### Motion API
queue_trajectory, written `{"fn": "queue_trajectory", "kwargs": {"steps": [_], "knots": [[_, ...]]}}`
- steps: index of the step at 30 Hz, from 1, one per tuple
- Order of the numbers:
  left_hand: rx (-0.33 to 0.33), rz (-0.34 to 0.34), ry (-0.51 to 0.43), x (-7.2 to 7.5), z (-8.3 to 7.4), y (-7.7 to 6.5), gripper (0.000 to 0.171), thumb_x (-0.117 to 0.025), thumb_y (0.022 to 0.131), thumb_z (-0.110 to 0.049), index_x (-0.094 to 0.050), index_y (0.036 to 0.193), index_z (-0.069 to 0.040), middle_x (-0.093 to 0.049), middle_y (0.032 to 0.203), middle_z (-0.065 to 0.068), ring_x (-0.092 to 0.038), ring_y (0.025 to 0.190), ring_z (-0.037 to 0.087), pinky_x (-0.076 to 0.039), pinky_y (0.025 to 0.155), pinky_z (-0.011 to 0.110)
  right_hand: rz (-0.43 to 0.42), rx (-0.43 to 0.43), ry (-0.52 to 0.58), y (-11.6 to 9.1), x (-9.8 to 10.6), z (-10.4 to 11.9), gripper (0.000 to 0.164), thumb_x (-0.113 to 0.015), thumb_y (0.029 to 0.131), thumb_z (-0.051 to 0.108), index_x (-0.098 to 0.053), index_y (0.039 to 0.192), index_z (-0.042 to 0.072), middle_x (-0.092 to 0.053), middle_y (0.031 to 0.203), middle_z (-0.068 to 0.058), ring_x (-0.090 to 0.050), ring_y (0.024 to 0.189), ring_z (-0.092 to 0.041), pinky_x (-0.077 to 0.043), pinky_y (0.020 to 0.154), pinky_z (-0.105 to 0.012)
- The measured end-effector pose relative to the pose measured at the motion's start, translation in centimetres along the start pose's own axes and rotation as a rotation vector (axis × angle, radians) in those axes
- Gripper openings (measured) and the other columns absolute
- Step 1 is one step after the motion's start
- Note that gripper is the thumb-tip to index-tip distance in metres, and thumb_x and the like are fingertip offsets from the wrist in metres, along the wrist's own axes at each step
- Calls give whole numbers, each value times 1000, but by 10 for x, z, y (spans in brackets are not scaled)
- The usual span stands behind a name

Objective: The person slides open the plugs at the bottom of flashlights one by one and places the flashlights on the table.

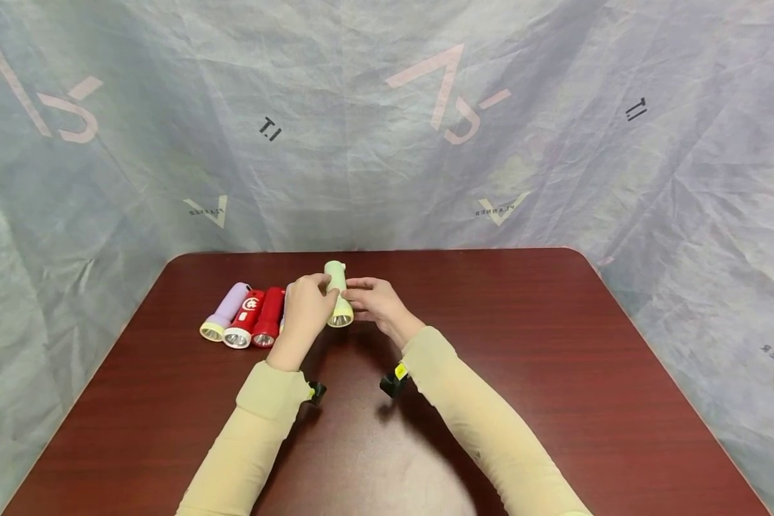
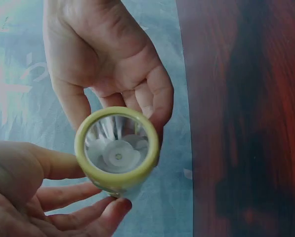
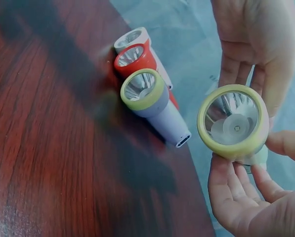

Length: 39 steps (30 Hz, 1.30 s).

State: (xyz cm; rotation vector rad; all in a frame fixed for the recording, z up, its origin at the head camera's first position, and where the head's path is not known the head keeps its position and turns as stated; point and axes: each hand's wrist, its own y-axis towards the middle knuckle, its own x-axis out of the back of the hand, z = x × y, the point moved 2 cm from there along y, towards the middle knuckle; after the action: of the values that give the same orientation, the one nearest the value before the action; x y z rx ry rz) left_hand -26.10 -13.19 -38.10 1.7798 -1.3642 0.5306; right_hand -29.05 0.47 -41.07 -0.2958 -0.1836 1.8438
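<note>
A pale green flashlight (image 1: 340,301) with a yellow rim is between my two hands, its lens toward me. My left hand (image 1: 309,304) grips it from the left, thumb and fingers along its body. From the other side, my right hand (image 1: 380,304) holds it with thumb and fingertips at the barrel. Both wrist views show the yellow rim and reflector of this flashlight (image 2: 118,140) close up, with fingers on opposite sides; part of the barrel is hidden behind its head.
Left of my hands lie a lavender flashlight (image 1: 228,312), a red one with a white rim (image 1: 244,321) and an all-red one (image 1: 269,319). Beside these, another lavender flashlight (image 3: 162,116) is mostly hidden by my left hand in the head view. A grey printed curtain (image 1: 374,179) surrounds the dark red table (image 1: 555,373).
</note>
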Motion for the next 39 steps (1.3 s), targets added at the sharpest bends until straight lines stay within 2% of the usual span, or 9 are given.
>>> {"fn": "queue_trajectory", "kwargs": {"steps": [7,12,18,28,31,39], "knots": [[13,-16,-107,0,-2,-6,28,-70,84,-17,-70,107,-1,-71,92,15,-61,88,32,-43,85,44,17,22,0,-8,5,2,45,-66,88,15,-52,129,7,-59,121,-12,-64,103,-23,-56,81,-39],[-5,-23,-168,-1,-5,-10,25,-70,83,-12,-71,105,-1,-71,94,16,-66,83,26,-51,77,38,12,36,-9,-15,10,3,46,-67,88,16,-51,130,7,-59,120,-12,-64,99,-22,-55,81,-40],[-18,-12,-192,-1,-9,-12,25,-70,84,-11,-70,107,-1,-70,96,16,-67,82,25,-51,73,38,-1,47,4,-20,16,4,45,-67,87,13,-51,129,7,-59,118,-12,-64,94,-21,-56,76,-36],[-19,-13,-253,1,-13,-17,27,-73,83,-11,-70,108,-2,-70,99,15,-68,82,25,-48,77,39,5,76,46,-28,21,5,45,-67,86,9,-50,128,3,-59,118,-16,-64,94,-20,-56,76,-31],[-31,-26,-276,0,-15,-18,27,-74,82,-12,-70,107,-3,-71,99,14,-68,82,24,-49,77,39,-3,93,54,-31,23,5,45,-67,86,8,-50,127,3,-59,117,-16,-64,94,-20,-56,77,-32],[-62,-60,-324,-6,-16,-24,27,-75,81,-13,-72,107,-7,-71,100,10,-67,83,21,-51,67,33,-22,134,62,-38,30,2,46,-67,86,7,-50,128,4,-58,118,-16,-63,95,-20,-55,83,-39]]}}
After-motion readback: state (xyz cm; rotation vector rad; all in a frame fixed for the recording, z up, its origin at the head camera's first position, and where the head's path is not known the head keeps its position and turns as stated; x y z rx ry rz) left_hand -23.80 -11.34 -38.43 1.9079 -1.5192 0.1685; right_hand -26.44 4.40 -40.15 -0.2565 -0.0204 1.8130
